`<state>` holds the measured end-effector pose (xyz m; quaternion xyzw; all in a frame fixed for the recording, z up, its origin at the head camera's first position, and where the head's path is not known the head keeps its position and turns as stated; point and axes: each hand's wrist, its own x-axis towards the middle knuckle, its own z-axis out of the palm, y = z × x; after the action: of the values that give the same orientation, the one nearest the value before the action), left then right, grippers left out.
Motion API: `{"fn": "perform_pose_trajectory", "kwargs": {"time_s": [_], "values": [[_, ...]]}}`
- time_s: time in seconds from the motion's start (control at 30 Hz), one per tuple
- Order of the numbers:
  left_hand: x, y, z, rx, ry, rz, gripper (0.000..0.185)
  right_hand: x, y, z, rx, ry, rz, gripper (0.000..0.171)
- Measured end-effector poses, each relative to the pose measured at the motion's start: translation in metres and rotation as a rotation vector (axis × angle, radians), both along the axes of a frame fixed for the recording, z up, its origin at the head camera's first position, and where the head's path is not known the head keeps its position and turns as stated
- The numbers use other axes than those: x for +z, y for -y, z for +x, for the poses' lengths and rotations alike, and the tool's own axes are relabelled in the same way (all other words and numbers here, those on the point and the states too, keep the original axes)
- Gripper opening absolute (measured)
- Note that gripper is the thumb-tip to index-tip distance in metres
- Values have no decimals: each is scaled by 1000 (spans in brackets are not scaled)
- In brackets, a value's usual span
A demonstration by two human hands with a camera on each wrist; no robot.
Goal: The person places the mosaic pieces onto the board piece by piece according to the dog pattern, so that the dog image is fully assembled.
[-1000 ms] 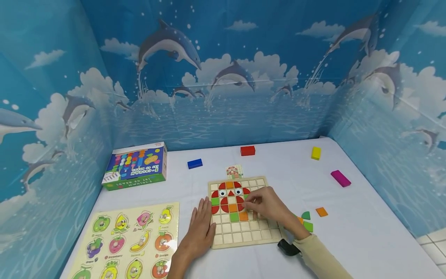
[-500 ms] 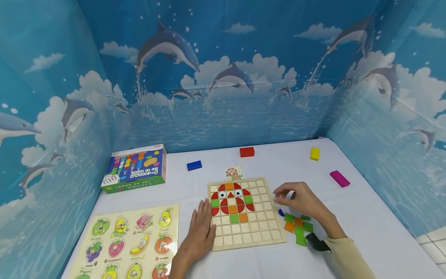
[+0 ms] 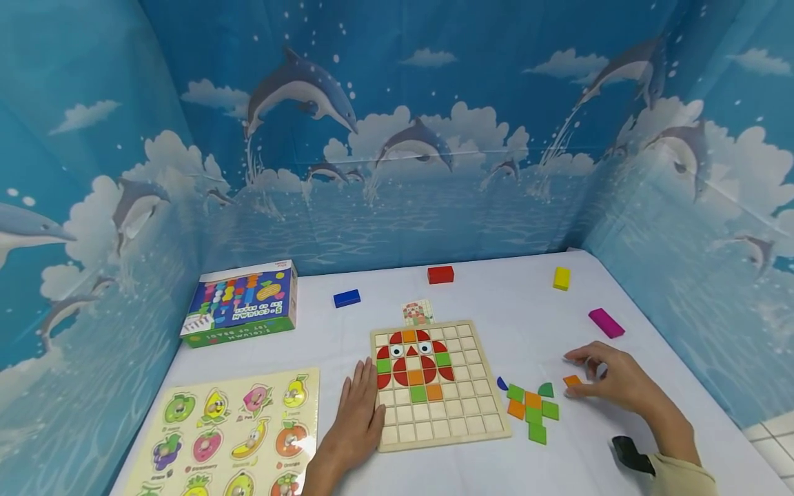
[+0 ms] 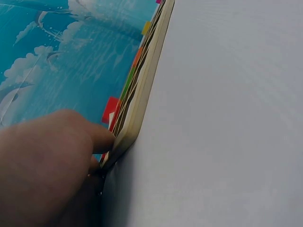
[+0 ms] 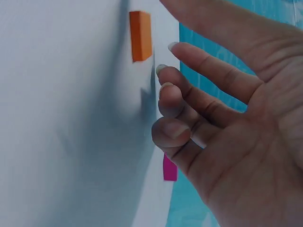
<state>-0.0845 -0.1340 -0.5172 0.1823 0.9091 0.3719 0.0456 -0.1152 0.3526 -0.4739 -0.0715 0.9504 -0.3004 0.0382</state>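
My left hand [image 3: 351, 426] lies flat with straight fingers along the left edge of a wooden grid board [image 3: 471, 406]. In the left wrist view, its thumb touches the corner of the board's rim [image 4: 150, 78]. Red, orange and green tiles with two eye tiles form a pattern in the board's upper left squares. My right hand [image 3: 623, 380] hovers over the table's right side, thumb and index finger spread about an orange square tile [image 3: 571, 380]. In the right wrist view a gap shows between those fingers and the orange tile [image 5: 141, 37]; nothing is held.
Loose green and orange tiles [image 3: 533, 413] and a blue piece [image 3: 502, 384] lie right of the board. A small pattern card [image 3: 417, 312] sits behind it. Fruit puzzle [image 3: 236, 430] and toy box [image 3: 242, 303] are at left; blue, red [image 3: 440, 275], yellow and magenta [image 3: 606, 322] blocks stand farther back.
My right hand has left the board, where a green tile now sits at the pattern's right side, and moved right to the lone orange tile. My left hand has stayed put.
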Motion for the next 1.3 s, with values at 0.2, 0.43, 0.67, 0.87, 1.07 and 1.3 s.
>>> {"fn": "perform_pose_trajectory", "kwargs": {"time_s": [0.2, 0.43, 0.67, 0.87, 1.07, 1.3], "values": [[-1, 0, -1, 7, -2, 1, 70, -3, -5, -1, -46, 64, -4, 48], [-5, 0, -1, 11, -27, -18, 70, -5, -3, -3, -79, 99, 3, 35], [0, 0, -1, 14, 13, -39, 70, -6, 1, -6, -40, 92, 0, 28], [-5, 1, 0, 9, -17, 5, 71, -8, 3, -7, -47, 76, 9, 31], [-5, 3, 1, -7, -19, 16, 71, -11, 7, -8, -30, 30, -23, 31], [-2, 2, 1, -6, -5, 28, 70, -7, 10, -13, 29, -27, -51, 21]]}}
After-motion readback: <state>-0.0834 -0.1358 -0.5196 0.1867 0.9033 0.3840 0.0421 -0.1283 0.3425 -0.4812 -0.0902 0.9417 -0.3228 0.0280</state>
